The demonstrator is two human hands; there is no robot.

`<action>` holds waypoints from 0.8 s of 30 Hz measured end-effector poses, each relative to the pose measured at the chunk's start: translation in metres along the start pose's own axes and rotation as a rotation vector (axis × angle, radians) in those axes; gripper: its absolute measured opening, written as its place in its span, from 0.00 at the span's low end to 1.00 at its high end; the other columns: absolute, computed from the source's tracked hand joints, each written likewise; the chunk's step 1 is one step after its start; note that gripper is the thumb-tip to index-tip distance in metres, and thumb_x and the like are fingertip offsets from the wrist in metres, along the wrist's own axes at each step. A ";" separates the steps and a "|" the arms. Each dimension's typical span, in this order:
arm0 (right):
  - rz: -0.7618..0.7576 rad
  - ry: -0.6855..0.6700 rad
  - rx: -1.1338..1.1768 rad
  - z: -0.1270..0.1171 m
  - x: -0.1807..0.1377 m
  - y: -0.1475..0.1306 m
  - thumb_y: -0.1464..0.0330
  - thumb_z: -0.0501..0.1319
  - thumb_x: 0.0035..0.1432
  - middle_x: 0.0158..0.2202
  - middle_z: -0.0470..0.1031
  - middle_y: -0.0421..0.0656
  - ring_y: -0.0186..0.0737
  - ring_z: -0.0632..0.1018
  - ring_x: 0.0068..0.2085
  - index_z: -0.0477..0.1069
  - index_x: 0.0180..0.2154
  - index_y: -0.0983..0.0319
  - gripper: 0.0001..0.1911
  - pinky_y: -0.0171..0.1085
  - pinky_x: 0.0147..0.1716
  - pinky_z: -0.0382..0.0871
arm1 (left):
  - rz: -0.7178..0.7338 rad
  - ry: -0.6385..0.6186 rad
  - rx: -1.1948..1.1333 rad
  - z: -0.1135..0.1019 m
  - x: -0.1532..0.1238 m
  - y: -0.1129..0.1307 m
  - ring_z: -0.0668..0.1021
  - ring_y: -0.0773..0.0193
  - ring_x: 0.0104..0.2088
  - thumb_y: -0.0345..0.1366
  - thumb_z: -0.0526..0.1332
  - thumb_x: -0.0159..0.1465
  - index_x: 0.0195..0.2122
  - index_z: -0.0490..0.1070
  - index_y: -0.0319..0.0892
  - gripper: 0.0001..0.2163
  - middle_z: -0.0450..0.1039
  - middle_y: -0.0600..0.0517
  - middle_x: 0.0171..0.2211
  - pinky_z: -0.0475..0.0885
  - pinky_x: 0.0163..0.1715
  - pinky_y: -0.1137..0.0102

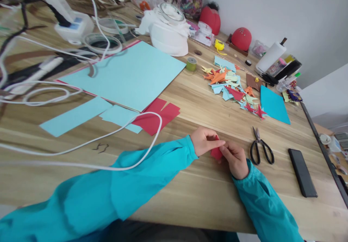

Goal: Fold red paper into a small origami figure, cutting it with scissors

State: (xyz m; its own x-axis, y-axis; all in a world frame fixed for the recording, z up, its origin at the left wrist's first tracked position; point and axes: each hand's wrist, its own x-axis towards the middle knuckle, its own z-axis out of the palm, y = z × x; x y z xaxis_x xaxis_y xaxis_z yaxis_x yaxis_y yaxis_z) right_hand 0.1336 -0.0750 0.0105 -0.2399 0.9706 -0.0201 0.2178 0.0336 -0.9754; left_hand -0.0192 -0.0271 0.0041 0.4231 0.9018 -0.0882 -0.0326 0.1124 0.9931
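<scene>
My left hand (204, 141) and my right hand (236, 158) meet over the wooden table (206, 184), both pinching a small folded piece of red paper (216, 152) between their fingertips. The paper rests low against the tabletop and is mostly hidden by my fingers. Both arms wear teal sleeves. Black scissors (261, 148) lie just right of my right hand.
A black phone (302, 172) lies right of the scissors. Folded paper shapes (231, 87) are piled at the far right beside a teal sheet (273, 104). Light blue sheets (127, 75), red paper (156, 117) and white cables (114, 146) lie to the left. A white appliance (168, 29) stands behind.
</scene>
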 end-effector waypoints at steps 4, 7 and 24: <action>0.022 -0.018 0.022 0.000 0.000 0.000 0.61 0.56 0.59 0.18 0.69 0.39 0.32 0.70 0.20 0.70 0.25 0.63 0.15 0.32 0.20 0.65 | 0.052 -0.019 0.056 0.000 0.002 -0.004 0.61 0.74 0.17 0.49 0.64 0.48 0.16 0.69 0.36 0.18 0.61 0.57 0.12 0.55 0.17 0.76; 0.024 0.008 0.026 0.001 -0.001 0.000 0.61 0.57 0.58 0.20 0.70 0.39 0.32 0.70 0.20 0.70 0.26 0.63 0.13 0.32 0.20 0.65 | 0.080 -0.036 0.032 0.000 0.003 -0.004 0.63 0.73 0.18 0.49 0.64 0.49 0.17 0.70 0.37 0.18 0.63 0.57 0.13 0.57 0.18 0.76; 0.024 -0.015 0.078 0.000 -0.001 -0.007 0.60 0.57 0.57 0.21 0.69 0.39 0.33 0.70 0.23 0.69 0.26 0.62 0.14 0.33 0.23 0.66 | 0.066 -0.008 -0.021 0.000 0.002 -0.004 0.65 0.71 0.20 0.49 0.62 0.50 0.16 0.69 0.37 0.18 0.64 0.56 0.15 0.61 0.22 0.75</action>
State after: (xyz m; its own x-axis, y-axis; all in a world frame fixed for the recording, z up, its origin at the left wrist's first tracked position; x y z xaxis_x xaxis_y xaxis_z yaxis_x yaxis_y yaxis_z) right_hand 0.1320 -0.0761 0.0171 -0.2500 0.9671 -0.0469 0.1495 -0.0093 -0.9887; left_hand -0.0182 -0.0258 0.0001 0.4265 0.9042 -0.0215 -0.0796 0.0612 0.9949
